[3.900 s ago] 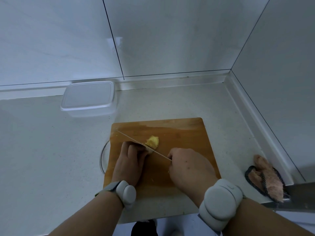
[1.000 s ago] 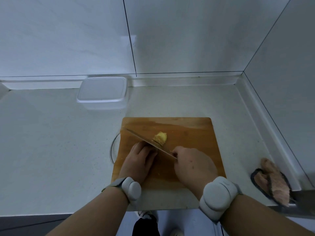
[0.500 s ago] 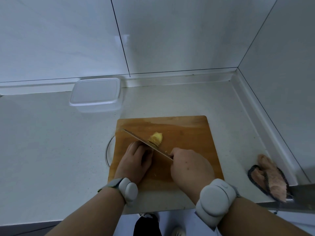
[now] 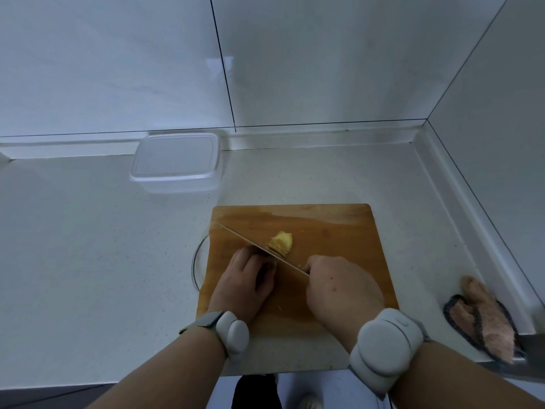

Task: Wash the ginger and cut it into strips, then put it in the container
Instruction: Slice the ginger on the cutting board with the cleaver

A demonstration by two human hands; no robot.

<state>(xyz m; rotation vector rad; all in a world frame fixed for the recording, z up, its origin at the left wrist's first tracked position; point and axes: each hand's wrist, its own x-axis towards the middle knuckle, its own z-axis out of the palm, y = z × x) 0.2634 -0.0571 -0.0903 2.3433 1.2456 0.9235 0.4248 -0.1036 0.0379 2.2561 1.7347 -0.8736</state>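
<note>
On a wooden cutting board (image 4: 339,231), a knife (image 4: 253,246) is gripped by the right hand (image 4: 342,287); ginger (image 4: 281,242) is steadied by the left hand (image 4: 246,281). A lidded clear container (image 4: 177,163) is set behind.

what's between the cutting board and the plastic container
Nothing: in the head view only bare countertop separates the cutting board from the plastic container.

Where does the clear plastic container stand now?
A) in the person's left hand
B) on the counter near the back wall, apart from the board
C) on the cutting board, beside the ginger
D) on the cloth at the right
B: the container sits on the counter by the wall, apart from the cutting board.
</note>
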